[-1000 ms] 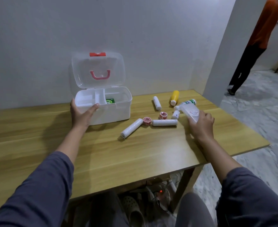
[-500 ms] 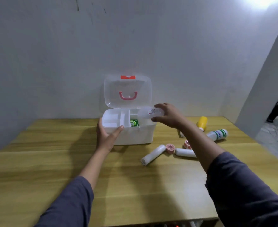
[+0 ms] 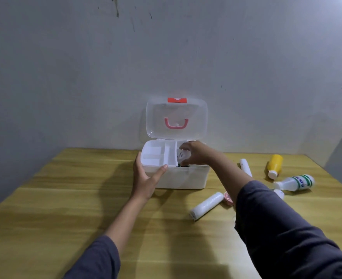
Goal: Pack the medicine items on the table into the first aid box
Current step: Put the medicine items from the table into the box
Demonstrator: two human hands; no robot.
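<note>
The first aid box [image 3: 178, 178] stands open near the far edge of the surface [image 3: 65, 208], lid [image 3: 176, 117] upright. The right hand [image 3: 196, 156] reaches into its right compartment, fingers curled around a white bottle [image 3: 181, 156]. The left hand [image 3: 146, 178], spread, braces the box's front left corner. Toward the right edge lie a gauze roll [image 3: 206, 205], a yellow bottle [image 3: 274, 165] and a green-striped bottle [image 3: 296, 183].
</note>
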